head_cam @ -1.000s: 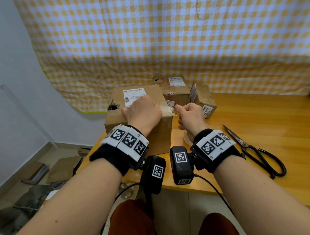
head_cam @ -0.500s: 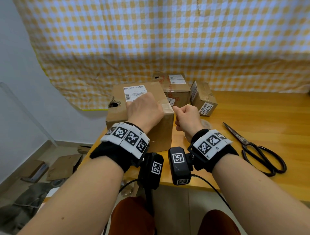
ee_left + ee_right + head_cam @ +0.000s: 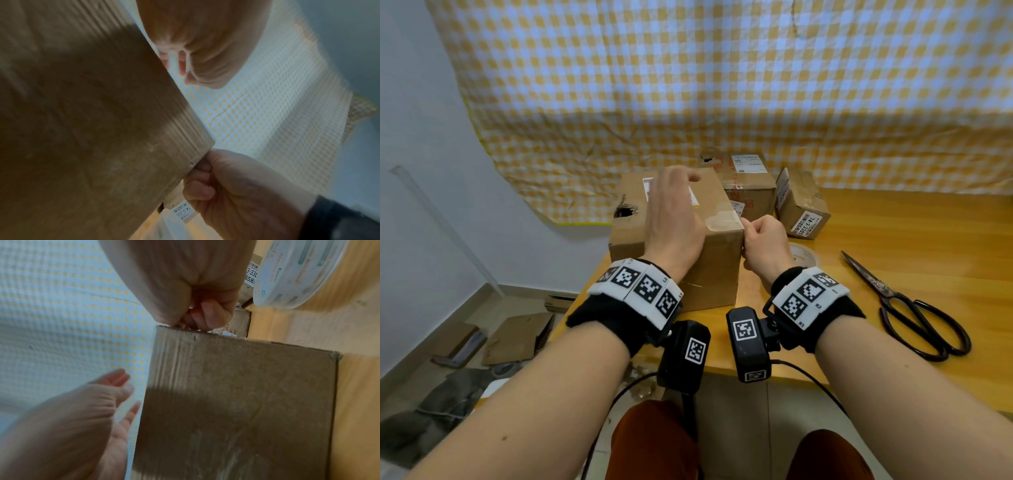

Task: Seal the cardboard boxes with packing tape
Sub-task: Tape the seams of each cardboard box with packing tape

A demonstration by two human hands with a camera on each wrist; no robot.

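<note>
A large brown cardboard box (image 3: pixel 709 274) stands at the table's near left corner. A clear tape strip (image 3: pixel 722 221) lies across its top toward the right edge. My left hand (image 3: pixel 674 205) hovers just over the box top with its fingers stretched out; in the right wrist view the left hand (image 3: pixel 82 418) shows an open palm clear of the box (image 3: pixel 236 402). My right hand (image 3: pixel 748 228) is curled at the box's upper right corner, thumb and fingers pinching the tape end against the edge. The left wrist view shows the right hand (image 3: pixel 236 194) against the box (image 3: pixel 82 129).
A tape roll (image 3: pixel 804 255) lies flat just behind my right hand. Black scissors (image 3: pixel 900 301) lie to the right on the wooden table (image 3: pixel 893 222). Two smaller boxes (image 3: pixel 751 185) (image 3: pixel 803 209) stand behind. Cardboard scraps (image 3: pixel 517 339) lie on the floor left.
My left hand has lifted off the box top and its fingers have straightened. My right hand has moved left to the box's corner, bringing the tape end down onto the edge.
</note>
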